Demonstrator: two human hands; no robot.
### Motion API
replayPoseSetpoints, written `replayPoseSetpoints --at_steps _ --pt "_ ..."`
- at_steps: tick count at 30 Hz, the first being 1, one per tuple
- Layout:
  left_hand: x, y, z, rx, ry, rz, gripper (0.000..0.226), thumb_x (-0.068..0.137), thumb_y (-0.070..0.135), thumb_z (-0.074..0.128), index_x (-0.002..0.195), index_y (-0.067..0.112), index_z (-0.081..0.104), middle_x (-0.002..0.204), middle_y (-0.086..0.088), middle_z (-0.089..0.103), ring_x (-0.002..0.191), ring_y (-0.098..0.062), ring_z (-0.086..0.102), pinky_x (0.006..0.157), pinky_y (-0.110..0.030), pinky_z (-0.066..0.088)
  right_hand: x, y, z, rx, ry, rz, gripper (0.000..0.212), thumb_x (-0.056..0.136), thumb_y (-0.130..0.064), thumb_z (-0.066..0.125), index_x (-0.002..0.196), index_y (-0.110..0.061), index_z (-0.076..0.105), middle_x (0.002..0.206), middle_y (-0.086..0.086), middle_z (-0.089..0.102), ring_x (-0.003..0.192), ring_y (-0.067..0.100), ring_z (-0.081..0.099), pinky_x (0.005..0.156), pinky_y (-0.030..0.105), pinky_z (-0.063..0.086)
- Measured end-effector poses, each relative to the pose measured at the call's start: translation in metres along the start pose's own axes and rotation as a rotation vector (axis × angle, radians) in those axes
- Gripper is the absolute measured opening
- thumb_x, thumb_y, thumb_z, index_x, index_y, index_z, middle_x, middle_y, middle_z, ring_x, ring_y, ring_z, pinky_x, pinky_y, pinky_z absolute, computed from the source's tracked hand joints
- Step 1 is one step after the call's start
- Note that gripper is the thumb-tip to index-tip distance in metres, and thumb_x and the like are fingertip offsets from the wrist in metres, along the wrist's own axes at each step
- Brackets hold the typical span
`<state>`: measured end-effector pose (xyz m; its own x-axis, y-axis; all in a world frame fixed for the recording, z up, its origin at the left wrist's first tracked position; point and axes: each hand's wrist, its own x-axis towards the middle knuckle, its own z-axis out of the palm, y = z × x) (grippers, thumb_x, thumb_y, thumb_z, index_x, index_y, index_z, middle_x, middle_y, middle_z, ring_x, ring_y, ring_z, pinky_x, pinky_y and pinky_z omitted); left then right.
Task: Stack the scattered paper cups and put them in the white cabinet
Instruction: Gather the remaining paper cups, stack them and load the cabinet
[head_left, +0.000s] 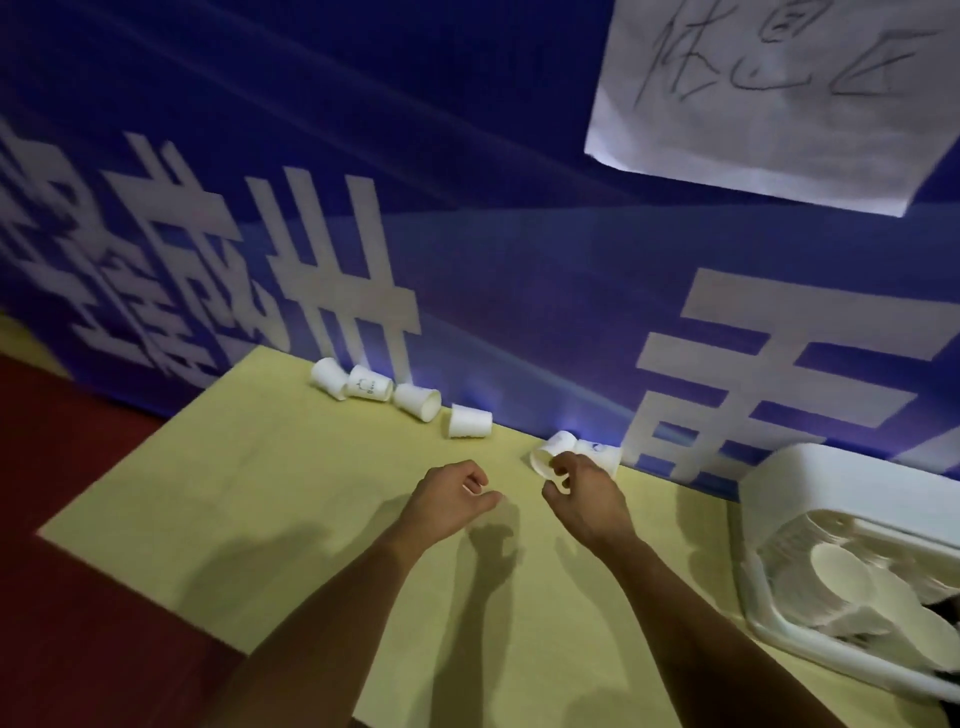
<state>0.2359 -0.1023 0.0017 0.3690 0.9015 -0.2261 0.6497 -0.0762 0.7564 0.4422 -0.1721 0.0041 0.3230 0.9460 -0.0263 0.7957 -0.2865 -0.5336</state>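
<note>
Yellow table (260, 467) stands against a blue banner (467, 208). Row of four paper cups (418, 402) at the table's far edge, centre: the left three touch one another, the fourth sits just beside them to the right.

Right hand (584, 493): fingers curled on the rim of a fifth cup (550, 449), which lies on its side. A printed cup (602, 451) lies just behind this hand.

Left hand (454, 499): above the table near centre, fingers loosely curled, holding nothing.

White cabinet (810, 473) at the right, well apart from the row, with stacked white dishes (841, 571) inside. Paper sheet (769, 93) hangs on the banner, far right
</note>
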Motion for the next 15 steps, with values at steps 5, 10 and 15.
replayPoseSetpoints --at_steps 5,10,15 --pt "0.012 -0.048 -0.06 -0.063 0.125 -0.112 0.029 0.073 0.053 0.077 0.087 0.03 0.067 0.089 0.012 0.069 0.083 -0.008 0.066 0.08 -0.027 0.055 0.043 -0.062 0.038 0.011 -0.106 -0.095 0.038 0.092 -0.037 0.06 0.126 -0.02 0.059 0.121 -0.005 0.066 0.102 0.016 0.064 0.082 0.03 0.05" --pt "0.048 -0.097 -0.109 -0.098 0.148 -0.171 0.025 0.074 0.05 0.078 0.084 0.031 0.065 0.088 0.01 0.069 0.083 -0.013 0.067 0.078 -0.028 0.054 0.083 -0.111 0.083 -0.025 -0.183 -0.09 0.04 0.091 -0.04 0.058 0.127 -0.025 0.055 0.121 -0.007 0.063 0.101 0.015 0.063 0.082 0.031 0.05" --pt "0.1 -0.153 -0.151 -0.093 0.117 -0.221 0.021 0.078 0.042 0.079 0.086 0.026 0.067 0.087 0.007 0.069 0.081 -0.014 0.067 0.08 -0.028 0.053 0.127 -0.156 0.136 -0.052 -0.21 -0.024 0.041 0.093 -0.039 0.06 0.13 -0.023 0.054 0.125 -0.006 0.062 0.106 0.015 0.062 0.086 0.031 0.051"
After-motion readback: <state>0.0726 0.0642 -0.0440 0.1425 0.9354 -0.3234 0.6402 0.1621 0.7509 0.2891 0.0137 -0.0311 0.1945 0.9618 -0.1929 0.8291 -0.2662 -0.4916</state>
